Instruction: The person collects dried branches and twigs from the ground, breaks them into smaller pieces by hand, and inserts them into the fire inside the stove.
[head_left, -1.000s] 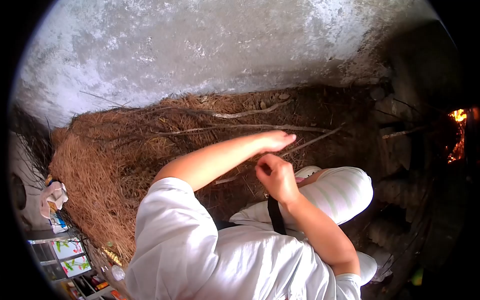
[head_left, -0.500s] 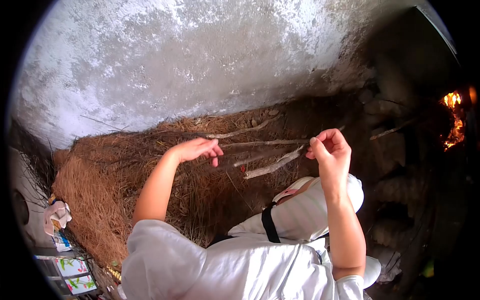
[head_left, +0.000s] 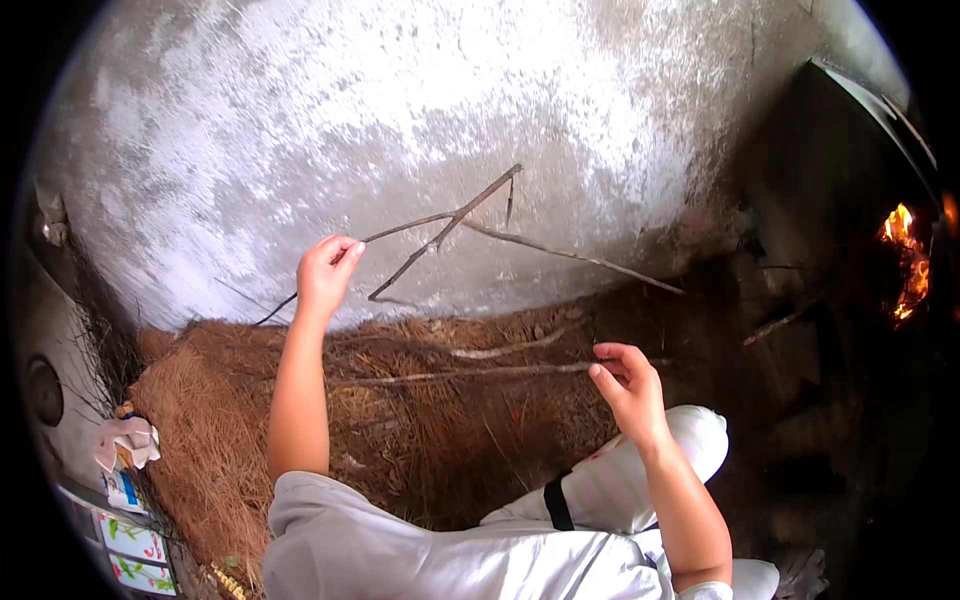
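My left hand [head_left: 325, 275] is raised in front of the wall, thumb and fingers pinched on a thin dry branch [head_left: 487, 193]. The branch forks, with crooked arms reaching up and down and a long one slanting right. Lower on the right, my right hand [head_left: 630, 390] has its thumb and forefinger apart. Its thumb tip is close to the end of a long straight stick [head_left: 470, 375] over the brown litter; whether they touch I cannot tell. A paler, bent stick [head_left: 520, 346] lies just behind that one.
A fire [head_left: 908, 265] burns in a dark opening at the far right, with a stick [head_left: 785, 322] pointing toward it. Dry pine needles [head_left: 205, 400] are heaped along the rough wall [head_left: 300, 130]. A pale cloth [head_left: 128, 442] and floral tiles [head_left: 135, 540] are at left.
My left hand has risen toward the wall and now grips the forked branch. My right hand has opened its pinch and sits lower. The thick short stick no longer shows beside it.
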